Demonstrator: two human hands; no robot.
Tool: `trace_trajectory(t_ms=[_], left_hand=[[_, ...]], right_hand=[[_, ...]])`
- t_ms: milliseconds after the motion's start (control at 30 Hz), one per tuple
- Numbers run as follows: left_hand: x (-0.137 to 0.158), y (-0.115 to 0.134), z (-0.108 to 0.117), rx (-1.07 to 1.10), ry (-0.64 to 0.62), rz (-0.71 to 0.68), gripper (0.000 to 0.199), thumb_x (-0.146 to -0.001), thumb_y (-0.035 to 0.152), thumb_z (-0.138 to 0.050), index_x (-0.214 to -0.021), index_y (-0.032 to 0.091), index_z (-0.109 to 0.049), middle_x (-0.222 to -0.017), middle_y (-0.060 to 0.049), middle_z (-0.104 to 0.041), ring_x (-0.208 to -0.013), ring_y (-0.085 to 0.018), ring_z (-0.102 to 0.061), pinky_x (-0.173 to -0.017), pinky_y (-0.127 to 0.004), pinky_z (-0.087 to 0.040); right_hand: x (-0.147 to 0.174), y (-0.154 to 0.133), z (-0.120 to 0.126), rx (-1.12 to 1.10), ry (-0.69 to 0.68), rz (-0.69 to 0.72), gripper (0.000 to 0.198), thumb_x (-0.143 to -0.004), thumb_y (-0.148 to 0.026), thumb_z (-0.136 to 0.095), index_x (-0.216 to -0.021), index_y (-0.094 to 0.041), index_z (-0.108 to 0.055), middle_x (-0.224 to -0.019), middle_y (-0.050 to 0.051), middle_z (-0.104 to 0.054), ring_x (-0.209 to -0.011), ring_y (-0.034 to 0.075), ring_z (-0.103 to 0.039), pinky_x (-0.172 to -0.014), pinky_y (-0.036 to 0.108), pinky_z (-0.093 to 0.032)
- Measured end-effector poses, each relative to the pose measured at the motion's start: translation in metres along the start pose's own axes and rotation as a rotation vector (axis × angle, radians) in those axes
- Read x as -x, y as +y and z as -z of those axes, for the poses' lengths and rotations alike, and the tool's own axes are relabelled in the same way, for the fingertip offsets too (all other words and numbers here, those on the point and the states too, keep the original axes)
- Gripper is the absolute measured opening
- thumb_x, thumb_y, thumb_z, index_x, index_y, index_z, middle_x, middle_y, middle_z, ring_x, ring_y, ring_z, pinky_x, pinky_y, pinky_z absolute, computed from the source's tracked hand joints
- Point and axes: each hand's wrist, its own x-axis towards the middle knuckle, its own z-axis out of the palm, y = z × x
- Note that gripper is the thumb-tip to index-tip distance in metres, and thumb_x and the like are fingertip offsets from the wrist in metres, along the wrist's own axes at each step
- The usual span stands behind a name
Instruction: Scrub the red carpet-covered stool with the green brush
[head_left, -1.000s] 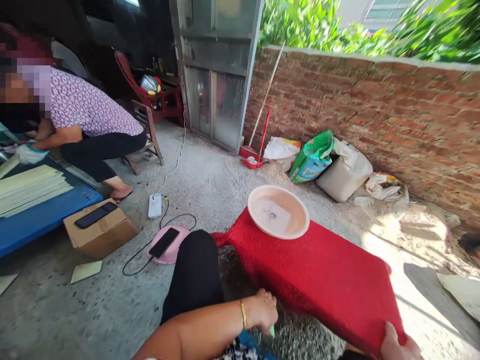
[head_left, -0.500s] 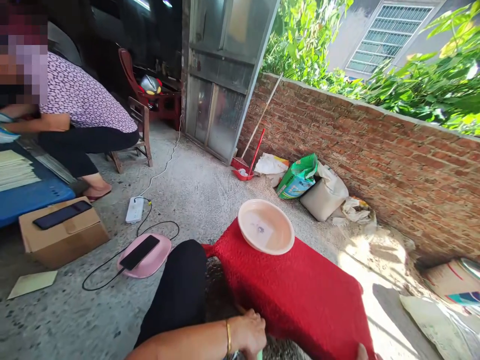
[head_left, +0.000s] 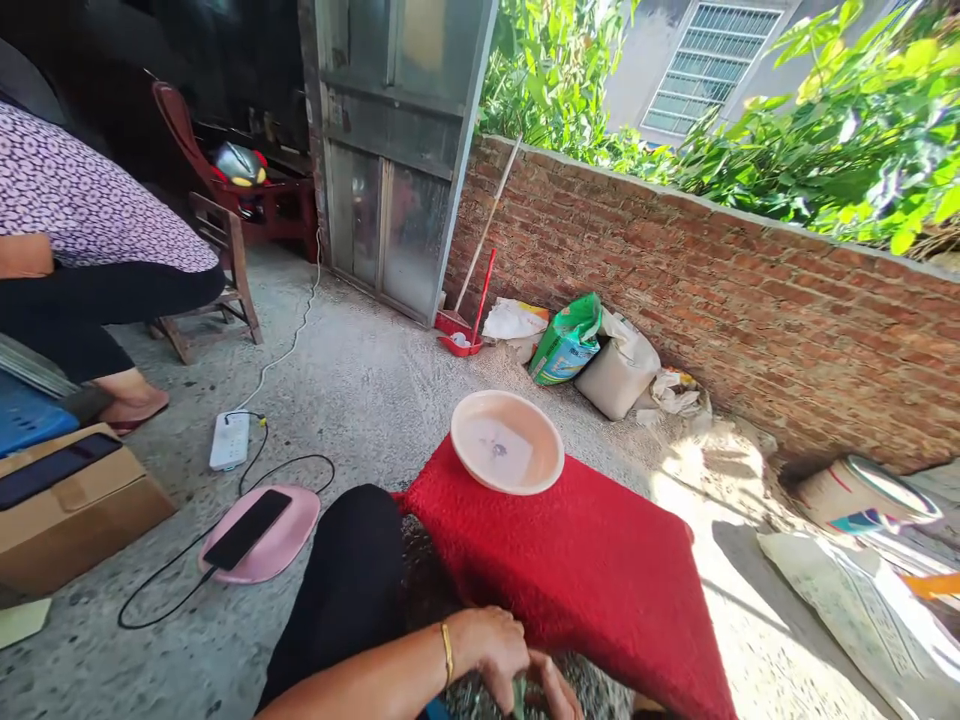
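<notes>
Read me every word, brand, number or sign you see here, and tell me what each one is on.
No text reads clearly.
Green-and-blue plastic bag by the brick wall: printing on its front, too small and blurred to read.
Pale woven sack lying at the right: faint printed marks, too indistinct to read.

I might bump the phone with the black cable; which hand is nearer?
Left. The left hand is right of the phone and lower in view; the right hand is farther right.
</notes>
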Motion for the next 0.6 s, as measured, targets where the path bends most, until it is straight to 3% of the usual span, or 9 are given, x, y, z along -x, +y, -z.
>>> trace_trajectory(t_ms=[67,200,333,467,600], left_hand=[[-0.001,-0.008,0.005,0.095,-0.032,0.016,0.029,-0.054,0.050,-0.073,-0.068,0.025,-0.069,-0.074,-0.002,-0.068,-0.077,-0.025,-0.065,-0.067,-0.034,-0.048],[-0.005,-0.021,0.011,0.217,-0.197,0.050,0.030,-0.056,0.049,-0.076,-0.072,0.025,-0.068,-0.071,0.002,-0.066,-0.074,-0.021,-0.063,-0.066,-0.030,-0.047],[-0.011,-0.022,0.008,0.304,-0.349,0.008,0.033,-0.054,0.048,-0.079,-0.071,0.023,-0.066,-0.070,0.004,-0.063,-0.075,-0.019,-0.061,-0.065,-0.029,-0.047],[-0.018,-0.022,0.001,0.359,-0.408,0.004,0.037,-0.050,0.052,-0.080,-0.069,0.023,-0.065,-0.067,0.006,-0.061,-0.071,-0.017,-0.059,-0.064,-0.028,-0.047],[-0.018,-0.020,0.000,0.345,-0.374,0.023,0.043,-0.051,0.053,-0.080,-0.081,0.023,-0.069,-0.074,0.003,-0.062,-0.076,-0.020,-0.061,-0.063,-0.028,-0.047]], right_hand=[[-0.004,0.003,0.007,-0.018,-0.092,0.032,0.066,-0.068,-0.080,-0.044,-0.101,-0.029,-0.070,-0.102,0.006,-0.067,-0.105,0.033,-0.057,-0.090,0.045,-0.044],[-0.012,0.017,0.016,-0.054,-0.271,0.101,0.074,-0.048,-0.078,-0.064,-0.105,-0.031,-0.067,-0.098,0.005,-0.065,-0.101,0.034,-0.057,-0.094,0.048,-0.038],[-0.012,0.022,0.008,-0.067,-0.327,0.092,0.079,-0.036,-0.070,-0.075,-0.105,-0.031,-0.065,-0.099,0.006,-0.063,-0.102,0.036,-0.055,-0.090,0.049,-0.039],[-0.005,0.015,0.006,-0.057,-0.331,0.103,0.072,-0.039,-0.064,-0.075,-0.103,-0.031,-0.066,-0.099,0.004,-0.064,-0.108,0.036,-0.053,-0.092,0.048,-0.038],[-0.003,0.019,0.010,-0.089,-0.369,0.108,0.072,-0.047,-0.058,-0.073,-0.111,-0.028,-0.064,-0.104,0.004,-0.065,-0.109,0.035,-0.053,-0.096,0.046,-0.035]])
